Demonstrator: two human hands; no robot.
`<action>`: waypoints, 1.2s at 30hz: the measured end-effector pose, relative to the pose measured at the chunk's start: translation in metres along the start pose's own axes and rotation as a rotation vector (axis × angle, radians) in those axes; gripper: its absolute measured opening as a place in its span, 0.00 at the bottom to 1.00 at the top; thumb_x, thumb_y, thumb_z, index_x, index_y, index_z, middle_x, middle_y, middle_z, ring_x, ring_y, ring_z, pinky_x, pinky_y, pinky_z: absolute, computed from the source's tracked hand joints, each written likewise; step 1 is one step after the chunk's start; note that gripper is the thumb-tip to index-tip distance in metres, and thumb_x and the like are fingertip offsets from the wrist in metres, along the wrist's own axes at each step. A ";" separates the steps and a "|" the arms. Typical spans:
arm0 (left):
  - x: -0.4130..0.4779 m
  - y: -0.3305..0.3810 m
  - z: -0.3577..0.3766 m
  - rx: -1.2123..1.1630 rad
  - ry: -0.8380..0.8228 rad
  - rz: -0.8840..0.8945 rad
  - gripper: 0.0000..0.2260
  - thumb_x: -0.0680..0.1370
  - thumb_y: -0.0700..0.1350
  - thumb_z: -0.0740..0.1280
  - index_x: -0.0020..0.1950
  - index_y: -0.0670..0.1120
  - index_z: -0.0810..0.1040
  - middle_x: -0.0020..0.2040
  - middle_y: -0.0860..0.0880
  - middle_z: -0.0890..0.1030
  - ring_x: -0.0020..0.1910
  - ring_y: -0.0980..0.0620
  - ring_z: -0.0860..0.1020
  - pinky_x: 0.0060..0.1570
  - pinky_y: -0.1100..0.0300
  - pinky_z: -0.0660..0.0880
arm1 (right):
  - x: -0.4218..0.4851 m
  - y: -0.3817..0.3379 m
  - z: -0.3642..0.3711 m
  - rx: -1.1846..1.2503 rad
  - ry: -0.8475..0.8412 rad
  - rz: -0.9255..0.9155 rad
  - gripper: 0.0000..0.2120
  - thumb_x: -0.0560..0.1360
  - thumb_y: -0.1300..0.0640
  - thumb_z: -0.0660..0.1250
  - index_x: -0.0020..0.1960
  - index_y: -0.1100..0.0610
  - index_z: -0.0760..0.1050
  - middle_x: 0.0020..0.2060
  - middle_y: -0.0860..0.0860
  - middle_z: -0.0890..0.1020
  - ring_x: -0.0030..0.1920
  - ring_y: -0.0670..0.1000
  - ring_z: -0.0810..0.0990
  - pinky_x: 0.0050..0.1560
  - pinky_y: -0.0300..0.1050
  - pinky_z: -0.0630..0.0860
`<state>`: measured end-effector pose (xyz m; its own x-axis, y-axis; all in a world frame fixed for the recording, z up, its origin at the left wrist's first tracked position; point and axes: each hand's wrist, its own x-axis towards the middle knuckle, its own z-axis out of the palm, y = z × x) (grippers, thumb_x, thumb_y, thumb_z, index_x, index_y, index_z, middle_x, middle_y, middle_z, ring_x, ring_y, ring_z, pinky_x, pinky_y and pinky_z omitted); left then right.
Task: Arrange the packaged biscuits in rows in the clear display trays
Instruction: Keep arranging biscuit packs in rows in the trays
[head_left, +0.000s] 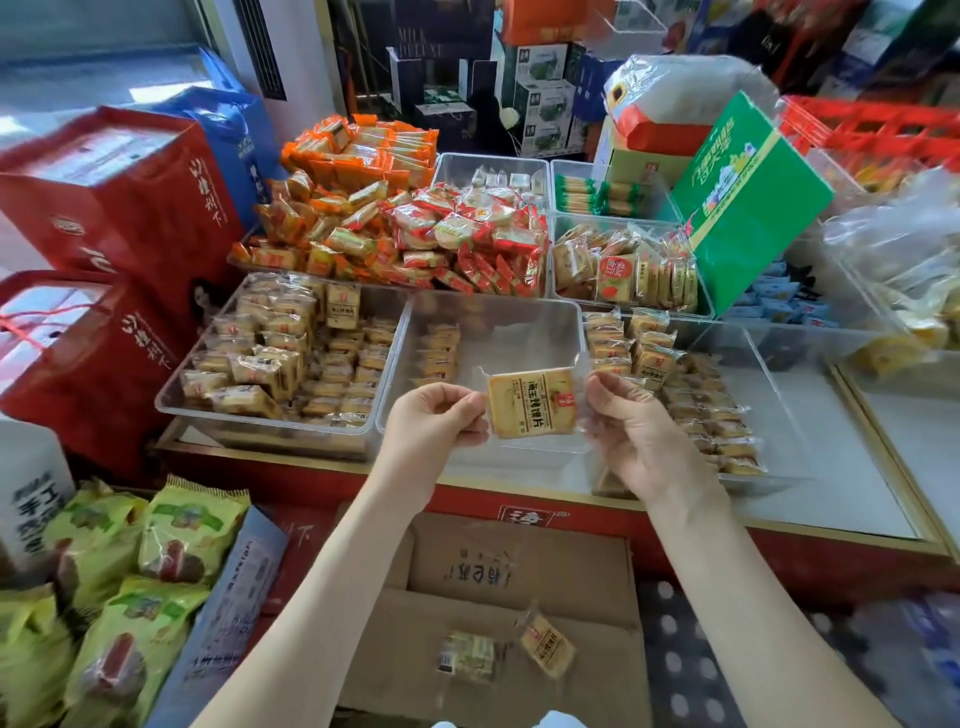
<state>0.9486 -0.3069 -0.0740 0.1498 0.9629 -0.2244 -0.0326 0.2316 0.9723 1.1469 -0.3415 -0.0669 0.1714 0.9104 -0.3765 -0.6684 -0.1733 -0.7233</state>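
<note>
A yellow packaged biscuit (531, 402) is held flat between both hands above the near edge of the middle clear tray (498, 322). My left hand (434, 421) pinches its left wrapper end, and my right hand (631, 423) pinches the right end. The middle tray holds one short row of biscuit packs (439, 351) along its left side. The left tray (171, 400) is full of packs in rows. In the right tray (774, 384), packs lie in rows on the left. Two loose packs (545, 644) lie on the cardboard box (519, 577) below.
Heaps of orange and red snack packs (405, 228) fill the trays behind. A green box (748, 202) leans at the back right. Red gift bags (119, 208) stand left, green packets (130, 587) lie lower left. The red counter edge (779, 551) runs below the trays.
</note>
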 end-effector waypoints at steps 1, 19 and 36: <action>0.000 0.001 -0.002 0.014 0.008 0.018 0.03 0.78 0.37 0.68 0.44 0.39 0.80 0.36 0.45 0.82 0.33 0.55 0.81 0.37 0.64 0.80 | 0.000 0.000 0.001 -0.035 0.026 -0.027 0.04 0.67 0.66 0.68 0.40 0.60 0.76 0.41 0.59 0.81 0.40 0.54 0.82 0.34 0.41 0.81; -0.009 -0.012 0.072 -0.214 -0.128 0.062 0.10 0.79 0.42 0.67 0.60 0.44 0.75 0.56 0.44 0.82 0.57 0.47 0.81 0.59 0.54 0.78 | -0.034 0.010 0.004 -0.849 -0.122 -0.617 0.13 0.77 0.70 0.62 0.55 0.56 0.77 0.51 0.49 0.83 0.56 0.45 0.80 0.58 0.39 0.76; 0.040 -0.047 0.142 -0.355 -0.497 -0.172 0.28 0.68 0.45 0.78 0.64 0.36 0.75 0.61 0.38 0.80 0.62 0.40 0.78 0.61 0.49 0.77 | 0.018 -0.055 -0.120 -0.613 0.129 -0.335 0.09 0.78 0.63 0.65 0.51 0.51 0.80 0.47 0.48 0.83 0.50 0.46 0.80 0.48 0.37 0.77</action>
<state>1.0964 -0.2992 -0.1187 0.6202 0.7484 -0.2351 -0.2803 0.4913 0.8247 1.2735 -0.3605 -0.1033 0.4063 0.9065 -0.1148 -0.0439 -0.1061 -0.9934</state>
